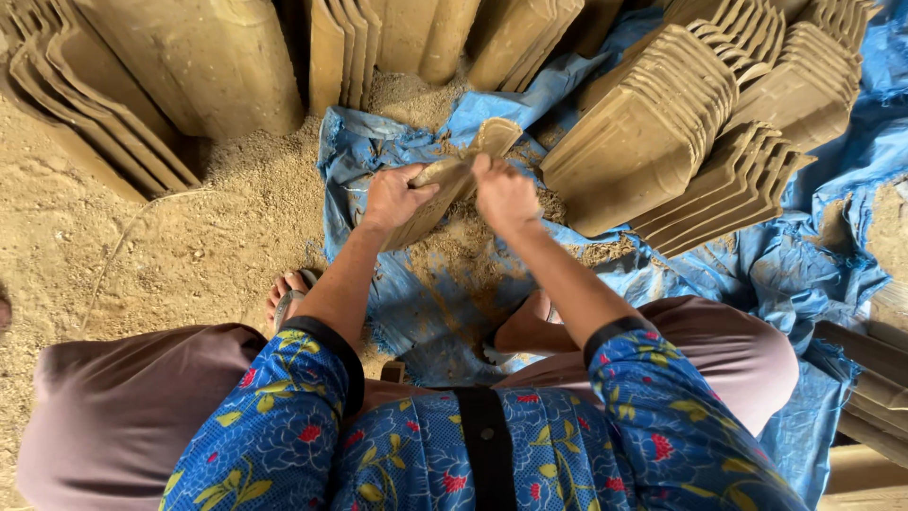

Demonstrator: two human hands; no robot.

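The person is gripping a tan clay roof tile (454, 185) over the blue tarp (378, 151), left hand (392, 197) and right hand (504, 194) both clamping its edges, handling what looks stiff, fairly heavy and brittle, best held along its long sides.

Matt, dusty clay tile (454, 180); crinkled blue woven-plastic tarp (397, 303); rough sandy ground (142, 237).

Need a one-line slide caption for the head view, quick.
Seated person's left hand and right hand grip an unfired clay roof tile over a blue tarp, stacked tiles around.
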